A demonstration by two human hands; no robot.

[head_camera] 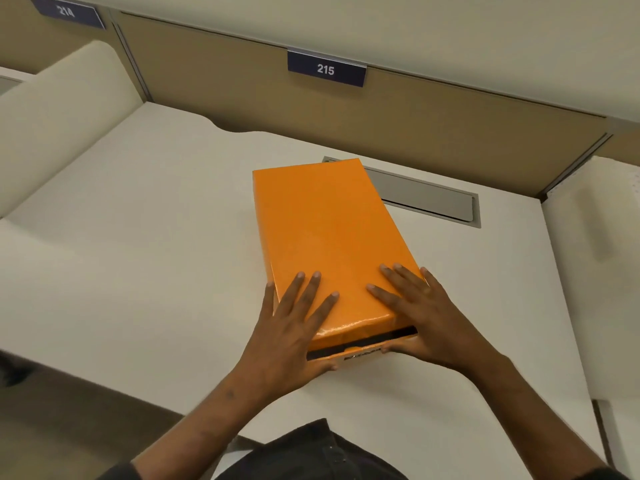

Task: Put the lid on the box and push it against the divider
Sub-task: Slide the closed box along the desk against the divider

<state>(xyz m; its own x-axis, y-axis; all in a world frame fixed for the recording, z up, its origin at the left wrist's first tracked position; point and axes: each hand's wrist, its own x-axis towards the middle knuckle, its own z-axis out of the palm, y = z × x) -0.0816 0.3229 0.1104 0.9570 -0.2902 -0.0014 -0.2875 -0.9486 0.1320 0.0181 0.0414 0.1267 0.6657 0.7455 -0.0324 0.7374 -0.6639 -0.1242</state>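
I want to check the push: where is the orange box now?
The orange cardboard box lies mid-desk in the head view, both hands on its near end, its far end over the grey cable tray, short of the tan divider.

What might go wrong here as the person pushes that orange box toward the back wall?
1. The lid seems not fully seated: a dark gap shows at the near end above the box, so pushing may shift it askew.
2. The box sits at an angle to the divider, so one corner would likely touch first and turn it.
3. The far end overlaps the grey slot cover in the desk; its edge might catch there.
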